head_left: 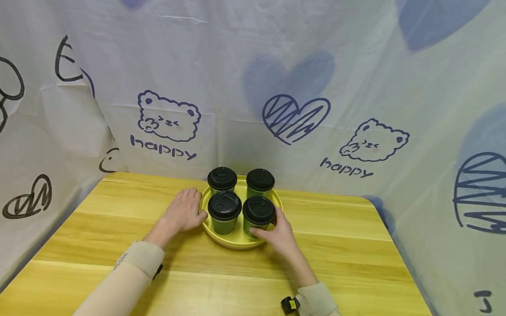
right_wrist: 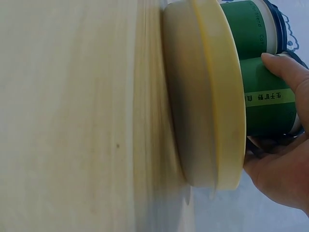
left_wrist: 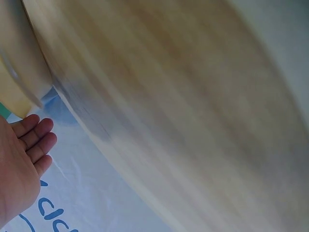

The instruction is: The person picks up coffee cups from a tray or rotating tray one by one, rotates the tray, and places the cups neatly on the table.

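- White cloth (head_left: pixel 233 83), softly creased, hangs behind the bench and down both sides, printed with blue hearts, bear faces and "happy".
- Bench (head_left: pixel 344 245): smooth yellow wood-grain boards, with a rounded far-right corner.
- Cream sleeves (head_left: pixel 118 281) cover both forearms, their cuffs thick.
- Tray (head_left: pixel 233 244): round, smooth and yellow with a raised rim, on the far middle of the bench, carrying four cups in two rows.
- Left hand (head_left: pixel 182 211): just beside the tray's left rim, fingers extended and holding nothing; whether the thumb touches the rim I cannot tell.
- Right hand (head_left: pixel 282 235): its fingers hold the near-right cup (head_left: pixel 252 223), thumb on the near side.
- The near-left cup (head_left: pixel 224 226), far-left cup (head_left: pixel 222 181) and far-right cup (head_left: pixel 259 182) stand upright; tapered green bodies, domed black lids.
- Black wrist device (head_left: pixel 290 305) with a yellow patch, by the right cuff.
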A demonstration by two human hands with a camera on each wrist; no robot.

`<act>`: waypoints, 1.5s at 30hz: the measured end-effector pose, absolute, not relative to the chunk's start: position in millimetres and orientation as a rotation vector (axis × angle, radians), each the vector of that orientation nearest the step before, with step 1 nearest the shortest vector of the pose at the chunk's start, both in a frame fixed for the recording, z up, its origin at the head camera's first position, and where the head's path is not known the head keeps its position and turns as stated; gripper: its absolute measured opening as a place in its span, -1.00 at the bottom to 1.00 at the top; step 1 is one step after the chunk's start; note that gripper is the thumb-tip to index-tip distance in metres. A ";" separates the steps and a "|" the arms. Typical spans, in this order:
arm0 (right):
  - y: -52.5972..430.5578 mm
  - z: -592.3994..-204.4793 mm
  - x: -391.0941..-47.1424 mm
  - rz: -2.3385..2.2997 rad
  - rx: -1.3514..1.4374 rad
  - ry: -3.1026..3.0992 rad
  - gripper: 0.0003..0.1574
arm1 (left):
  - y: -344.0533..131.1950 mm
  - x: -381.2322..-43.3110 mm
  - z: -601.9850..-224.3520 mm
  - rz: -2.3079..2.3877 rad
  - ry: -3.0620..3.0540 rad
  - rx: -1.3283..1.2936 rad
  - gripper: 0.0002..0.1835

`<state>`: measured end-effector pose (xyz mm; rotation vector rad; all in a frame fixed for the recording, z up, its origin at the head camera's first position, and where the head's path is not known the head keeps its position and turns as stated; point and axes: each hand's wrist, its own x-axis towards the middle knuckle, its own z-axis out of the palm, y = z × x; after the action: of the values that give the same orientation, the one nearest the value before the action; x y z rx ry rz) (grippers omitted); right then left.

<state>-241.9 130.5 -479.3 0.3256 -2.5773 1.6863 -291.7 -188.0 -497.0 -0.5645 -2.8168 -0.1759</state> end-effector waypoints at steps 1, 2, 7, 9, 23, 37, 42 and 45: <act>130.7 -479.3 -241.8 1.695 0.332 -2.574 0.10 | -187.9 -291.1 -496.4 -0.174 -2.818 -0.564 -0.46; 130.9 -479.3 -241.8 1.702 0.335 -2.570 0.10 | -187.8 -290.7 -496.0 -0.172 -2.818 -0.564 -0.46; 131.8 -478.0 -242.0 1.735 0.344 -2.551 0.09 | -187.4 -290.9 -495.5 -0.165 -2.829 -0.567 -0.46; 132.2 -477.0 -241.7 1.730 0.344 -2.550 0.08 | -187.3 -291.6 -496.4 -0.157 -2.830 -0.567 -0.46; 134.3 -464.7 -238.6 1.711 0.314 -2.478 0.05 | -186.8 -293.3 -498.6 -0.175 -2.819 -0.568 -0.45; 140.1 -451.0 -235.2 1.714 0.302 -2.403 0.05 | -187.2 -291.4 -498.4 -0.189 -2.839 -0.562 -0.45; 146.6 -446.5 -235.8 1.728 0.292 -2.366 0.02 | -187.9 -291.2 -497.7 -0.188 -2.862 -0.556 -0.41; 152.7 -446.1 -237.3 1.733 0.260 -2.358 0.01 | -188.0 -290.5 -496.5 -0.180 -2.870 -0.553 -0.42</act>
<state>-237.3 152.7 -446.1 0.2598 -2.3580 1.7331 -290.5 -188.0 -496.5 -0.5525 -2.8704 -0.1805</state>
